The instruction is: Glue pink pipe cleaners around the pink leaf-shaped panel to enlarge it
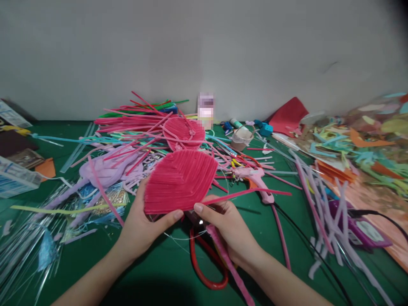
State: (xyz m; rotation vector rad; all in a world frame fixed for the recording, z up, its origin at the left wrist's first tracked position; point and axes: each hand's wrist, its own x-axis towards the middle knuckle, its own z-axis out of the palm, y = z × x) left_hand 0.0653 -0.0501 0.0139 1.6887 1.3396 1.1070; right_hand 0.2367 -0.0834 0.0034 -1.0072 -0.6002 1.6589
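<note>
A fan-shaped panel [180, 182] of dark pink pipe cleaners laid side by side is held up over the table. My left hand [145, 216] is closed on its left lower edge, thumb in front. At the lower right corner, my right hand [229, 227] pinches a dark pink pipe cleaner [248, 194] whose free end sticks out to the right. Below my hands lies a tool with red loop handles [208, 284], its upper part hidden. A pink fuzzy stem [234, 272] runs down beneath my right hand. Behind the panel rests a round pink pipe-cleaner piece [183, 131].
A pink glue gun [255, 175] with a black cord lies right of centre. Purple pipe cleaners [333, 221] and a purple device [366, 231] are farther right. Several loose pink pipe cleaners [127, 125] pile up at the back. A paper cup [241, 138] stands near the wall.
</note>
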